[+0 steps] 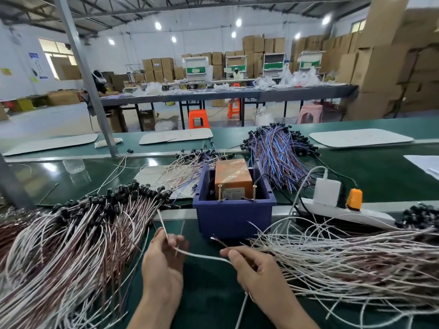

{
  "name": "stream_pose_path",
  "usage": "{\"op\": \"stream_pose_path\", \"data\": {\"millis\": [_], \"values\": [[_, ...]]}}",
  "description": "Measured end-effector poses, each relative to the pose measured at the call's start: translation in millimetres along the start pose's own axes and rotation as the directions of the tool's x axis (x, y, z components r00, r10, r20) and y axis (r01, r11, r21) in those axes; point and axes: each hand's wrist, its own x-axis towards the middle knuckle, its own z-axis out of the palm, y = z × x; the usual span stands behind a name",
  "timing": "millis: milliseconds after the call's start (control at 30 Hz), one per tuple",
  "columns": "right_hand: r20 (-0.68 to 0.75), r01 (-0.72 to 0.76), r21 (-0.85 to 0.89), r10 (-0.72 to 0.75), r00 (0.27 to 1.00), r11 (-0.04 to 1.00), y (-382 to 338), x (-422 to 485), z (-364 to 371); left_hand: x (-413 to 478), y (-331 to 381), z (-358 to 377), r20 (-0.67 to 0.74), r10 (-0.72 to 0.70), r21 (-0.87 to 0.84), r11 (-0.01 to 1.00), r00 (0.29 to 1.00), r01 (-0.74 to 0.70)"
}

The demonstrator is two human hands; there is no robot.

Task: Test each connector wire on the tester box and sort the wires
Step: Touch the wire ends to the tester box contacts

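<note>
White wire (202,256): held low over green surface (209,293), just in front of blue bin (232,217), strung between both hands. Left hand (164,260): fingers curled round one stretch, loose end poking up twd the left pile (71,245). Right hand (251,267): thumb & forefinger pinching the other stretch, w/ a bare brownish tip (215,239) sticking out past them.

Probably lining up for the test, so:
- Bring each bare end to one of the two metal pins (219,192) at the front of the orange tester box (232,179) (sat inside the bin), one end per pin, no crossing.
- Pinch close to the tips for aim, skin off bare metal.
- Press firm, hold steady, watch for whatever signal the box gives; indicator not visible from here.
- Lift slack clear of the right pile (344,255) to avoid snagging neighbours.
- Mind the power strip (344,211) leads beside the bin.
- Then drop onto the matching pile; can't tell which is pass or fail.
</note>
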Motion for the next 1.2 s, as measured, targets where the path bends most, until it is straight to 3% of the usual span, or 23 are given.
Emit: {"op": "stream_pose_path", "data": {"millis": [67, 200, 333, 500, 667, 867, 1033, 1200], "values": [[-0.052, 0.014, 0.056, -0.011, 0.999, 0.998, -1, -1, -1, 0, 4, -1, 0.027, -0.056, -0.042, 0.997, 0.998, 0.058], [-0.201, 0.06, 0.101, -0.039, 0.979, 0.993, -2, -2, -2, -6, 4, 0, 0.112, -0.028, 0.04, 0.999, 0.993, 0.024], [-0.403, 0.111, 0.06, -0.078, 0.912, 0.992, -2, -2, -5, -12, -2, 3, 0.214, -0.024, 0.088, 0.996, 0.977, 0.005], [-0.537, 0.15, -0.047, -0.151, 0.83, 0.988, -2, -3, -6, -13, -12, 6, 0.239, -0.009, 0.248, 0.967, 0.971, -0.052], [-0.607, 0.169, -0.206, -0.262, 0.751, 0.964, -1, 5, -4, -12, -17, 9, 0.259, 0.062, 0.274, 0.952, 0.964, -0.134], [-0.663, 0.183, -0.274, -0.323, 0.676, 0.944, 5, 26, 3, -7, -24, 19, 0.238, 0.044, 0.275, 0.955, 0.97, -0.11], [-0.694, 0.174, -0.28, -0.324, 0.643, 0.944, 5, 40, 7, 1, -29, 29, 0.254, 0.014, 0.188, 0.98, 0.967, -0.063], [-0.685, 0.174, -0.269, -0.315, 0.657, 0.947, 9, 39, 6, 7, -29, 25, 0.233, -0.019, 0.156, 0.988, 0.972, -0.018]]}}
